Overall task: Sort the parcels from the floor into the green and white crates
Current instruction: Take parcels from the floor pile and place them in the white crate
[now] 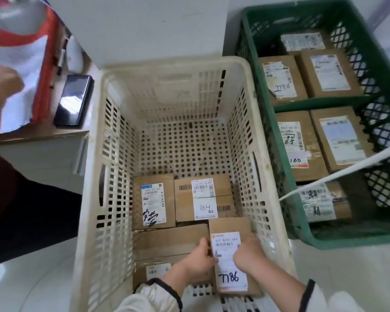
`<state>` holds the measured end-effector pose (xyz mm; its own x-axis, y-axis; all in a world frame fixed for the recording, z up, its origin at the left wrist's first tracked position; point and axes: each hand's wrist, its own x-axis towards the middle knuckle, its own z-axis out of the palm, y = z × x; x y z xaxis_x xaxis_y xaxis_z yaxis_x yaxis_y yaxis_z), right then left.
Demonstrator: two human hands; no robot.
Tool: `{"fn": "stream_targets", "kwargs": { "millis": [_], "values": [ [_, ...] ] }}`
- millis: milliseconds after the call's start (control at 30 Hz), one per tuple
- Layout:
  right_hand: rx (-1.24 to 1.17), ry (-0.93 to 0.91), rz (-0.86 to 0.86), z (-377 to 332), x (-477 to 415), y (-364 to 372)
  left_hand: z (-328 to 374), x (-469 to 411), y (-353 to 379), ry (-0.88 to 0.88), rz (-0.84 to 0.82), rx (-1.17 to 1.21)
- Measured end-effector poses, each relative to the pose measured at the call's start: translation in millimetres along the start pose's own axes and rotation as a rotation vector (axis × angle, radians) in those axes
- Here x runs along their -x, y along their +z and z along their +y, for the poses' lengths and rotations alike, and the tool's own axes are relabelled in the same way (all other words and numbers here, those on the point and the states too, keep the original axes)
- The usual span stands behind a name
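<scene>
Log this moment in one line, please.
left hand: grips 7786 parcel | right hand: grips it | place: inside white crate

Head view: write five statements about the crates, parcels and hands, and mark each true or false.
1. The white crate stands left of the green crate. True.
2. The left hand and right hand hold the parcel marked 7786. True.
3. The green crate is empty. False: it holds several parcels.
4. The A34 parcel lies in the green crate. False: the A34 parcel lies in the white crate.
5. A phone lies on the desk. True.
</scene>
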<state>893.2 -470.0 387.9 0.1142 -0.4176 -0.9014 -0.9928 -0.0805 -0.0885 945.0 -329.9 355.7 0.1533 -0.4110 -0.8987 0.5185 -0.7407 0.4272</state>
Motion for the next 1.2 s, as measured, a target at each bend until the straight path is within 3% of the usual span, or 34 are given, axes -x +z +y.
{"fn": "stream_targets", "kwargs": {
  "millis": [100, 267, 467, 567, 800, 1067, 1200],
  "values": [
    [0.045, 0.010, 0.013, -3.1, -9.4, 5.0, -4.5, -7.9, 1.1, 0.010, 0.044, -0.041],
    [-0.122, 0.079, 0.173, 2.8, -25.8, 21.1, -12.4, -23.1, 6.8, 0.036, 0.262, -0.279],
    [-0.133, 0.135, 0.163, 3.7, -35.7, 29.4, -17.3, -35.3, 10.8, 0.078, 0.403, -0.309],
    [-0.028, 0.068, 0.119, 5.0, -42.0, 28.9, -15.7, -41.1, 11.3, 0.076, 0.423, -0.299],
    [-0.019, 0.068, 0.231, 8.8, -55.0, 39.6, -9.9, -49.3, 11.2, 0.066, 0.429, -0.309],
    [0.306, -0.023, 0.190, 1.5, -46.4, 30.5, -6.8, -42.9, 14.7, -0.017, 0.457, -0.292],
    [0.521, -0.176, 0.114, -14.1, -26.0, 20.8, 9.1, -27.0, 7.2, -0.078, 0.477, -0.268]
  ]
}}
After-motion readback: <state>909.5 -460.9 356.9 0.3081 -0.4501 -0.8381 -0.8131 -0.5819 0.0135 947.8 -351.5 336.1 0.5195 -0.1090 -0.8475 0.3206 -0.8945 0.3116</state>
